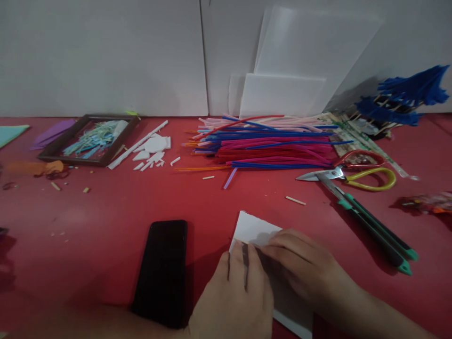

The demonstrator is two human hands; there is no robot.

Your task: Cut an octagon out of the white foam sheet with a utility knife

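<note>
A white sheet of card or foam board (pixel 252 226) lies at an angle on the red table in front of me. My left hand (pixel 238 292) rests flat on it, fingers stretched forward and slightly parted. My right hand (pixel 310 266) is over the sheet's right side, its fingers curled together with the tips close to my left fingers. Whatever those fingertips grip, if anything, is hidden. To the left of my hands a black phone (pixel 161 270) lies face up with a dark screen.
Colourful pipe cleaners (pixel 275 146) lie at the back. Scissors (pixel 363 172) and a green-and-black cutter knife (pixel 374 226) lie right. A brown frame (pixel 42 153) and white scraps (pixel 153 146) are back left. White boards (pixel 282 94) lean on the wall beside a blue craft model (pixel 413 89).
</note>
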